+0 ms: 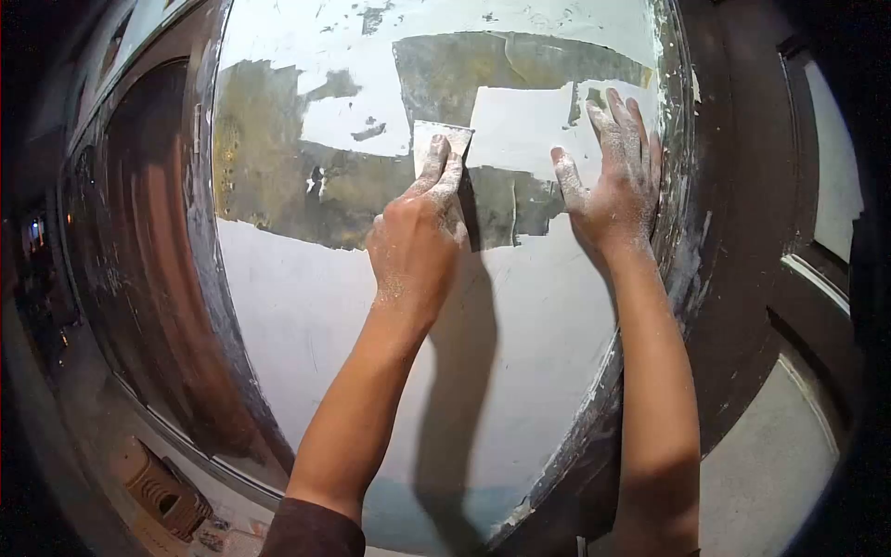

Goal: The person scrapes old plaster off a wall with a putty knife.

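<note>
Gripping scraper (425, 136) in closed left hand (415, 237), holding it against upper panel (334, 306); bracing right hand (617, 200) there, spreading fingers, seemingly grasping nothing. Probably handling light, thin, slightly springy, powder-slick; best pinching behind edge.

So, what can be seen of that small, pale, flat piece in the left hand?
The small, flat, pale piece looks thin, widening toward its top, where a narrow dark line edges it. Its material is unclear. It stands roughly upright against the patchy white-and-grey panel, with the powder-dusted fingers of the left hand laid over its face, hiding the lower part.
</note>
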Action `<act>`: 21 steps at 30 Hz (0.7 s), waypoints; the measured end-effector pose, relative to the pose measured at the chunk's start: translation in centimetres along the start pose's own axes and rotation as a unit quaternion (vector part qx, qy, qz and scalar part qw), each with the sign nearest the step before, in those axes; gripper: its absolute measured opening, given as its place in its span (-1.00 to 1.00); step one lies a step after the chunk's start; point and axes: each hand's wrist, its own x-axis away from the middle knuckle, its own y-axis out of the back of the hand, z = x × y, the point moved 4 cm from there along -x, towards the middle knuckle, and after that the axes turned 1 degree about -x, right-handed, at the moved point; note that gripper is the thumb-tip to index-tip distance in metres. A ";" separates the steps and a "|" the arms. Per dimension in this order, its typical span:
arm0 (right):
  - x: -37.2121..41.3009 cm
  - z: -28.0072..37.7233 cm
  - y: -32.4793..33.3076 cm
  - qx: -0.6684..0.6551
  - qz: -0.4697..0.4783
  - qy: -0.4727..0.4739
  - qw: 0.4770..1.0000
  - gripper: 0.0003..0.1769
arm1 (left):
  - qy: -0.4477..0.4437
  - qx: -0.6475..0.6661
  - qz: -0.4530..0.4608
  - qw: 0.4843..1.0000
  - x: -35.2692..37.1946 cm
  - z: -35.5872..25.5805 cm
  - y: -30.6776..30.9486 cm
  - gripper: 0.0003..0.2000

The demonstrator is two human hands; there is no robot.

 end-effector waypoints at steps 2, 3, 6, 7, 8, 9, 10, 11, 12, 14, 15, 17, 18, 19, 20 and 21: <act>0.0 0.1 0.0 0.001 0.001 -0.001 1.000 -0.26 | 0.005 -0.002 0.007 1.000 -0.3 -0.1 0.0 -0.45; 0.0 0.1 0.1 0.001 0.003 -0.003 1.000 -0.26 | 0.004 -0.004 0.005 1.000 -0.4 -0.2 0.0 -0.46; 0.0 0.1 0.0 -0.004 0.004 -0.005 1.000 -0.25 | 0.016 0.005 0.009 1.000 -0.7 -0.4 0.2 -0.50; 0.0 0.0 -0.1 -0.007 0.001 -0.002 1.000 -0.25 | 0.008 0.004 -0.004 1.000 -0.9 -0.3 0.0 -0.51; 0.0 0.0 -0.1 -0.007 0.002 -0.003 1.000 -0.25 | 0.008 0.004 -0.003 1.000 -1.0 -0.3 -0.1 -0.51; 0.0 -0.1 -0.2 -0.005 0.000 -0.002 1.000 -0.25 | 0.009 0.005 -0.004 1.000 -1.2 -0.4 -0.1 -0.51; 0.0 -0.1 -0.2 -0.005 0.000 0.000 1.000 -0.25 | 0.011 0.007 -0.006 1.000 -1.3 -0.4 0.0 -0.51; -0.1 0.0 0.0 -0.005 0.000 -0.002 1.000 -0.25 | 0.007 0.001 -0.010 1.000 -1.5 -0.4 0.1 -0.49; 0.0 0.0 -0.1 -0.004 -0.002 0.002 1.000 -0.25 | 0.011 0.007 -0.005 1.000 -1.7 -0.5 0.2 -0.49; 0.0 -0.1 -0.2 -0.002 -0.005 0.006 1.000 -0.25 | 0.014 0.013 -0.001 1.000 -2.2 -0.7 0.3 -0.48; 0.0 -0.1 -0.2 -0.003 -0.007 0.005 1.000 -0.25 | 0.022 0.014 0.001 1.000 -2.3 -0.8 0.3 -0.47; 0.0 -0.1 -0.2 -0.008 -0.004 0.004 1.000 -0.26 | 0.006 -0.004 0.008 1.000 -2.5 -0.5 0.0 -0.44; 0.0 -0.1 -0.1 -0.006 -0.005 0.002 1.000 -0.26 | 0.020 0.002 0.016 1.000 -2.7 -0.5 0.0 -0.44; 0.0 0.0 -0.1 -0.004 -0.005 -0.001 1.000 -0.26 | 0.035 0.008 0.025 0.999 -3.0 -0.6 -0.1 -0.44; 0.0 0.0 -0.1 -0.004 -0.006 -0.001 1.000 -0.26 | 0.034 0.008 0.025 0.999 -3.2 -0.8 -0.1 -0.44; -0.1 -0.1 -0.1 -0.002 -0.006 0.000 1.000 -0.26 | 0.034 -0.003 0.030 0.999 -3.5 -1.1 0.1 -0.45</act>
